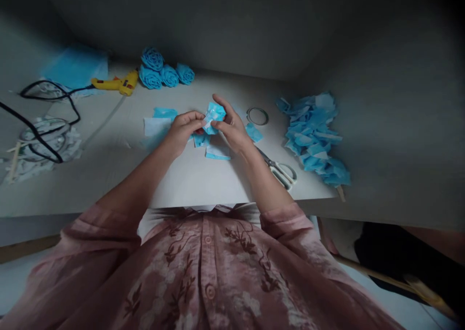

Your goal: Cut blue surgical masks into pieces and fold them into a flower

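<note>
Between my hands, above the table, is a small piece of light blue material [215, 113], partly folded and paler in the middle. My left hand [185, 129] pinches its left edge between thumb and fingers. My right hand [232, 127] grips it from the other side, thumb pressed on its front and index finger stretched up behind. Below the hands lie cut blue and white pieces [218, 152]. To the left is a white and blue piece [157, 126]. Another blue scrap [254, 132] lies beside my right wrist.
Scissors [281, 171] lie by my right forearm, under a roll of tape [257, 116]. A heap of blue pieces [314, 136] fills the right side. Several blue rosettes [160, 71], a yellow glue gun [125, 84] with black cord and white scraps [51, 136] are left.
</note>
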`<state>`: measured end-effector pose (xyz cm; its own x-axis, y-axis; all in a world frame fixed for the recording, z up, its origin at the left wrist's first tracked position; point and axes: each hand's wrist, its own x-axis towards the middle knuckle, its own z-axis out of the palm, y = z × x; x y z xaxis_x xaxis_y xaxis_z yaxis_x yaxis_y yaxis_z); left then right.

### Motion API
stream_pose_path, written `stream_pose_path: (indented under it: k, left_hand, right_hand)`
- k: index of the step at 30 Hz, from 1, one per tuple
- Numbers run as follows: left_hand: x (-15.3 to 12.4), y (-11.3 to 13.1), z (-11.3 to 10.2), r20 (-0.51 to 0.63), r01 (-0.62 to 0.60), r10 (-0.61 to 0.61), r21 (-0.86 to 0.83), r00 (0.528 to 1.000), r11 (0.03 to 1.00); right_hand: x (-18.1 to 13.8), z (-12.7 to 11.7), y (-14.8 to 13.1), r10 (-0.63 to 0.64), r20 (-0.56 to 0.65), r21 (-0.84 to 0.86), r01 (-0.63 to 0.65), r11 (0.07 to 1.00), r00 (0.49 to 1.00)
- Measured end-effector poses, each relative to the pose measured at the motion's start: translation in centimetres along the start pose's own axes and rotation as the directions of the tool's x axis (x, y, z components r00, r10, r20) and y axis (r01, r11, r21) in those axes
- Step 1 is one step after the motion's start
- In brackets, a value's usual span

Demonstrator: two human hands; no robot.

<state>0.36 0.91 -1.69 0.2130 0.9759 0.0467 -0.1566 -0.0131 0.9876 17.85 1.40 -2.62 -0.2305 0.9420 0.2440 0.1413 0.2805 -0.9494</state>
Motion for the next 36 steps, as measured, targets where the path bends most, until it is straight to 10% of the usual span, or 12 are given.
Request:
stream_pose_path:
  k: [36]
  left_hand:
    - [0.3,0.0,-1.0,-0.012,-0.029,0.030,0.069,0.999,0.997]
  right_hand:
    - [0.1,-0.5,0.3,0.056,-0.128,-0.001,-0.057,0.998,0.990]
